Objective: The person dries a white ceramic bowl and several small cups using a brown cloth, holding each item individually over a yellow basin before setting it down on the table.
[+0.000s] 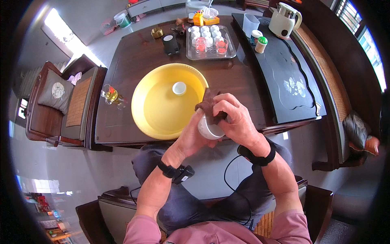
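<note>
My left hand [190, 132] holds a white cup [208, 129] near the table's front edge, its thumb against a brown cloth [208, 105]. My right hand [237, 120] grips the cloth over the cup's rim, fingers bent around it. Part of the cup is hidden behind the cloth and fingers. Just left of my hands, a round yellow plastic basin [146, 82] stands on the dark wooden table [122, 70]. Inside the basin is another small white cup [179, 88]; what looks like shallow water covers the bottom.
Behind the basin, a metal tray [210, 56] holds several white cups and two red-patterned glasses [221, 47]. A black tea tray [283, 88] at right bears an electric kettle [283, 23] and a green-lidded toothpick holder [261, 45]. A glass with yellow liquid [111, 94] stands left.
</note>
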`<state>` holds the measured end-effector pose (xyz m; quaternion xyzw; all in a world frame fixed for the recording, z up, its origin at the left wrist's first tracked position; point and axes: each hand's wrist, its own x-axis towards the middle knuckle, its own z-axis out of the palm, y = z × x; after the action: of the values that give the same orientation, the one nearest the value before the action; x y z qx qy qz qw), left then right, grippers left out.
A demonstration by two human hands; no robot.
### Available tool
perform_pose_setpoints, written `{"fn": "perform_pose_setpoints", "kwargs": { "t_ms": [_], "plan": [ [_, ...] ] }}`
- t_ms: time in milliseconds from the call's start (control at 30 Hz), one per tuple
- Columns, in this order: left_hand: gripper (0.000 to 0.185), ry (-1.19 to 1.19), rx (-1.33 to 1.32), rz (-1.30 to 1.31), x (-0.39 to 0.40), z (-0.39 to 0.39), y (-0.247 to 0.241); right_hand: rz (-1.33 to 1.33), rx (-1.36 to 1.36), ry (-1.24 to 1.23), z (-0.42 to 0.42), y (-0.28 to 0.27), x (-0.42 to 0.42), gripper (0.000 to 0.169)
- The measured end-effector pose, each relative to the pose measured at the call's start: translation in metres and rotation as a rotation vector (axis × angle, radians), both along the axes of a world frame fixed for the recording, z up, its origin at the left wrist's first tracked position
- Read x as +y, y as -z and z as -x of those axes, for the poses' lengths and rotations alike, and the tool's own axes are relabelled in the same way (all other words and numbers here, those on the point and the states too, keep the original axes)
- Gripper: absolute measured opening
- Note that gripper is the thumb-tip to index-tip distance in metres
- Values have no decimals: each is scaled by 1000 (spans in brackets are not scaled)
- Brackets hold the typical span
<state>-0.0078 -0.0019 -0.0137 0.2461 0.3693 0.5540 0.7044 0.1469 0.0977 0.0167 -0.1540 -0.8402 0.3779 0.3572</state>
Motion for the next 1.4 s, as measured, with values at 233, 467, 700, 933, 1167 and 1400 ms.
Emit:
{"fn": "perform_pose_setpoints", "kwargs": {
  "t_ms": [233,467,700,933,1167,1400],
  "plan": [
    [68,-146,168,-172,-5,5,4,47,-82,167,2,-17,2,24],
    [71,-398,-25,-138,-1,26,-10,777,-80,81,-14,-20,16,29],
    [68,-326,204,104,3,13,-25,429,231,-174,-28,-9,5,36],
    [56,-203,253,-47,-5,20,-12,-383,-289,-76,-10,-15,-17,56],
    [66,-220,459,-306,-2,27,-4,161,-92,-211,-9,-17,-7,27],
    [57,-423,268,29,2,26,-9,932,267,-261,-27,-23,12,36]
  ]
}}
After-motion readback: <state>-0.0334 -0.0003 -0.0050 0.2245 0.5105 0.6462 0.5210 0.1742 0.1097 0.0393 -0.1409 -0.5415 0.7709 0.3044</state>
